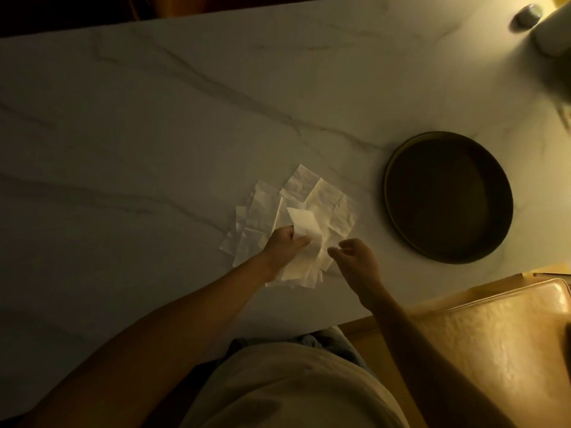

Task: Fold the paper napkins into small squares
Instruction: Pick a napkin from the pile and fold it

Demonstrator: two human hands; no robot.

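A loose pile of white paper napkins lies spread on the marble table near its front edge. My left hand pinches one napkin and holds it slightly raised over the pile. Just to the right, my right hand hovers beside the pile with its fingers loosely curled, holding nothing. Part of the pile is hidden under my left hand and forearm.
A round dark tray sits on the table right of the napkins. A grey knob-like object and a white object stand at the far right corner. A tan cushioned chair is at the lower right, beside the table edge.
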